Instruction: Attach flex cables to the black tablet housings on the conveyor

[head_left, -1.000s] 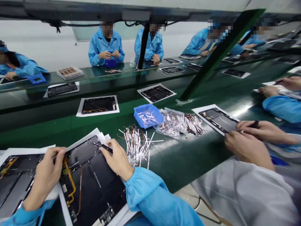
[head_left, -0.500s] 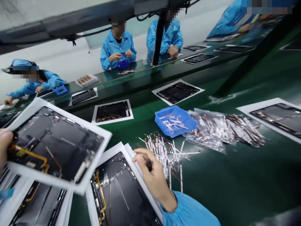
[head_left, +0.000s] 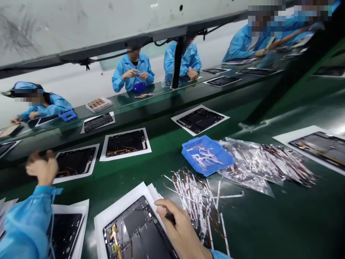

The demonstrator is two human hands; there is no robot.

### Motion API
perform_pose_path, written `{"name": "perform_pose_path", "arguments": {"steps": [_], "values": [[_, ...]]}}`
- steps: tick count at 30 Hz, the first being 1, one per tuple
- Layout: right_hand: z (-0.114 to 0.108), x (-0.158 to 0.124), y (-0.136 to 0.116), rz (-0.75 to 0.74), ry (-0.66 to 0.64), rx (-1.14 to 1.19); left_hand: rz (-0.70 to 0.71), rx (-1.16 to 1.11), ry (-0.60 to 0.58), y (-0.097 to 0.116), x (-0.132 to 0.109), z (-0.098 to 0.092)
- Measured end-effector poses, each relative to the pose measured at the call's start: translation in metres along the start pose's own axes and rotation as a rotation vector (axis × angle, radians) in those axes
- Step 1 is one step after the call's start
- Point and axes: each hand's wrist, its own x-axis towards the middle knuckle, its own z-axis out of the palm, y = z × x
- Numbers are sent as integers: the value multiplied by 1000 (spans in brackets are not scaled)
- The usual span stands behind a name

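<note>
My left hand [head_left: 43,167] is slightly blurred, its fingers apart and holding nothing. Just right of it, a black tablet housing [head_left: 77,160] with an orange flex cable lies on a white sheet on the green bench. My right hand [head_left: 183,230] is closed round a small dark object [head_left: 170,218], mostly hidden in the fingers, so its kind is unclear. That hand rests by the edge of another opened tablet housing [head_left: 147,230] on white sheets in front of me. Beyond my right fingers lies a loose pile of thin white and brown flex cables [head_left: 195,201].
A blue tray [head_left: 207,158] holds pale strips, beside clear bags of flex cables [head_left: 258,162]. More tablet housings on sheets lie along the bench [head_left: 126,144], at right [head_left: 320,147] and under my left sleeve [head_left: 64,230]. A dark slanted post [head_left: 280,79] stands at right. Several co-workers sit opposite.
My left hand held a tablet housing on its sheet; now that housing lies farther back on the bench, released. My right hand keeps its dark object. The view has tilted up slightly.
</note>
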Motion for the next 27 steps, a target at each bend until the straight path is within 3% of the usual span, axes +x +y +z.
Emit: {"name": "perform_pose_path", "arguments": {"steps": [3,6,8,11,13,15,17,20,23,27], "values": [[3,-1,3,-15,-39,-66,67,-56,-178,32,-17,23],[6,-4,5,-49,-74,-130,287,-173,-504,68,-60,27],[7,-7,6,-77,-90,-162,421,-242,-672,86,-101,15],[9,-13,6,-114,-144,-196,489,-296,-772,98,-168,-18],[10,-18,5,-130,-223,-215,494,-307,-762,95,-212,-37],[11,-23,2,-143,-301,-234,474,-296,-672,87,-254,-48],[12,-25,0,-159,-365,-264,404,-296,-575,78,-295,-49],[17,-25,-5,-192,-459,-376,238,-350,-533,76,-348,-42],[25,-23,-9,-202,-552,-546,90,-422,-520,86,-380,-35],[31,-26,-9,-195,-589,-603,-9,-526,-490,97,-389,-31]]}}
